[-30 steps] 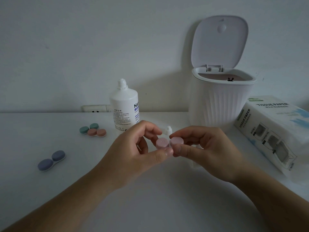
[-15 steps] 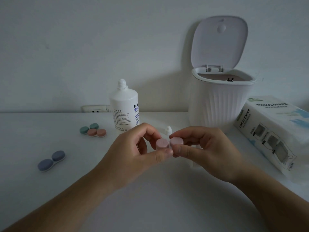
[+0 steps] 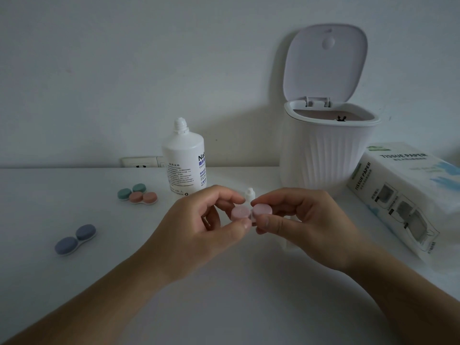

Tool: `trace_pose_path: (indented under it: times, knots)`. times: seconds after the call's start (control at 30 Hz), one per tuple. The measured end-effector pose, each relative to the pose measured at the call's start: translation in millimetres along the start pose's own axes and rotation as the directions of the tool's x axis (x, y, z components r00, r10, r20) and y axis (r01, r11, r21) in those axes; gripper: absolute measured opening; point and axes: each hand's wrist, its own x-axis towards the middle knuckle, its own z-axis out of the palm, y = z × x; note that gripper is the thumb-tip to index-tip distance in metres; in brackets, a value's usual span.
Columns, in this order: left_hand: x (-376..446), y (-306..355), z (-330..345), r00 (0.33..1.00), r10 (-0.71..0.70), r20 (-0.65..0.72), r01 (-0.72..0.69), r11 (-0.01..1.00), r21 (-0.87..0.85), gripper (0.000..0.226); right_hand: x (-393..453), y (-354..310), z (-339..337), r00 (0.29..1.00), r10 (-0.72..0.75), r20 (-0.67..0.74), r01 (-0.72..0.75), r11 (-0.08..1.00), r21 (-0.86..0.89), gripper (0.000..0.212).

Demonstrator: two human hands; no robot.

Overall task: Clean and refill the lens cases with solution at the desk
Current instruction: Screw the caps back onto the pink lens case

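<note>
Pink lens case (image 3: 251, 212) above the desk (image 3: 224, 307), both caps pinched between left-hand fingers (image 3: 227, 195) and right-hand fingers (image 3: 273, 221)

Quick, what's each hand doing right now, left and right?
Left hand: pinching the left cap of the pink lens case.
Right hand: pinching the case's right cap.
</note>
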Motion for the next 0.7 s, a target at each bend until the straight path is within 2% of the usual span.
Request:
trace_pose_path:
  times: [0.13, 0.33, 0.5, 0.7]
  knots:
    - [1.2, -2.7, -1.0, 0.997, -0.006, -0.071, 0.006, 1.0, 0.007, 0.04, -0.1, -1.1, -0.2, 1.0, 0.003, 0.011, -0.003, 1.0, -0.011, 0.024]
    - [-0.4, 0.5, -3.0, 1.0, 0.002, 0.005, -0.002, 1.0, 0.019, 0.027, 0.0, -1.4, -0.8, 1.0, 0.001, 0.007, -0.001, 1.0, -0.026, 0.021]
    - [-0.4, 0.9, -1.9, 0.999, 0.006, -0.05, -0.005, 0.999, 0.031, 0.03, 0.0, -2.5, -0.1, 1.0, 0.0, -0.006, 0.0, 1.0, -0.012, 0.022]
    - [0.7, -3.6, -2.0, 0.998, 0.039, -0.05, -0.037, 0.998, 0.053, 0.028, -0.6, -3.5, 0.1, 1.0, 0.007, 0.005, -0.007, 1.0, -0.02, 0.022]
